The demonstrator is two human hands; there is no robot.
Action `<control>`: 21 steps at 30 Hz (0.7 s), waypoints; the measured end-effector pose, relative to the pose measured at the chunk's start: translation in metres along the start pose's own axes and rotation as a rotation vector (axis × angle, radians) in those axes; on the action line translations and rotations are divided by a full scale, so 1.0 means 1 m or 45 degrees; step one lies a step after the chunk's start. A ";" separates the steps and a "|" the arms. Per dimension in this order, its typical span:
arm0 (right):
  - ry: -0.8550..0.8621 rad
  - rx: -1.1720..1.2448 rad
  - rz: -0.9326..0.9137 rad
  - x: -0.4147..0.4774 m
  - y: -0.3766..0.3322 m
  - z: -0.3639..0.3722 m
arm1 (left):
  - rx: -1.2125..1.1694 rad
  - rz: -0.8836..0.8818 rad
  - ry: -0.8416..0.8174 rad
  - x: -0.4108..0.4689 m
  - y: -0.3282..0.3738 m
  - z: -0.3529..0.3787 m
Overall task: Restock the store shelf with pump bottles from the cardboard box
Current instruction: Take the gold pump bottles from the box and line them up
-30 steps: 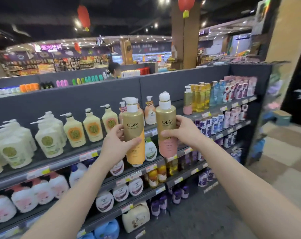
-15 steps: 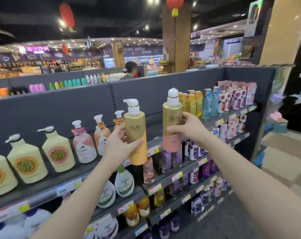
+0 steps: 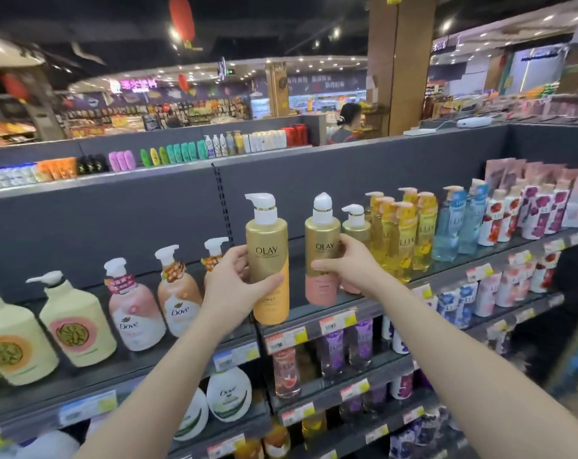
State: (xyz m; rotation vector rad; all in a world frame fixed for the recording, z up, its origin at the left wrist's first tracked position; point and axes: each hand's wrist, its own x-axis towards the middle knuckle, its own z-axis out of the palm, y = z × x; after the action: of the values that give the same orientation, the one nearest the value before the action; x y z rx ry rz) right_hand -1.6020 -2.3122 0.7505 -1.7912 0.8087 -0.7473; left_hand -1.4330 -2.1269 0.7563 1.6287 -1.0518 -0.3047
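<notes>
My left hand (image 3: 229,286) grips a gold Olay pump bottle with a yellow base (image 3: 268,260), held upright in front of the top shelf. My right hand (image 3: 350,265) grips a gold Olay pump bottle with a pink base (image 3: 321,250), whose bottom is at or just above the top shelf (image 3: 317,311). A third gold Olay bottle (image 3: 355,223) stands on the shelf right behind my right hand. The cardboard box is out of view.
Dove pump bottles (image 3: 178,293) and cream pump bottles (image 3: 72,323) stand left of the gap. Yellow Lux bottles (image 3: 403,233), then blue ones (image 3: 453,223), fill the shelf to the right. Lower shelves hold more bottles. A person (image 3: 345,124) stands beyond the shelf unit.
The view has shifted right along the shelf. Both hands carried their bottles toward the gap beside the yellow bottles, and the pink-based bottle has come down to the shelf.
</notes>
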 end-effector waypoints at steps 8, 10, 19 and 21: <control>-0.206 -0.083 0.001 0.067 0.045 0.007 | -0.015 -0.088 0.203 0.012 0.006 0.029; -0.215 -0.073 0.005 0.076 0.048 0.010 | -0.028 -0.104 0.237 0.012 0.006 0.033; -0.228 -0.004 0.028 0.093 0.057 0.013 | 0.014 -0.119 0.267 0.011 0.001 0.043; -0.235 -0.018 0.010 0.092 0.061 0.010 | -0.001 -0.125 0.275 0.011 -0.002 0.043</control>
State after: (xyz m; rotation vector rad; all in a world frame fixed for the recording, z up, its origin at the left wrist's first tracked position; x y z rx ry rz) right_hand -1.5511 -2.3978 0.7018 -1.8380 0.6994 -0.5629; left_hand -1.4546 -2.1638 0.7431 1.6740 -0.8102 -0.1887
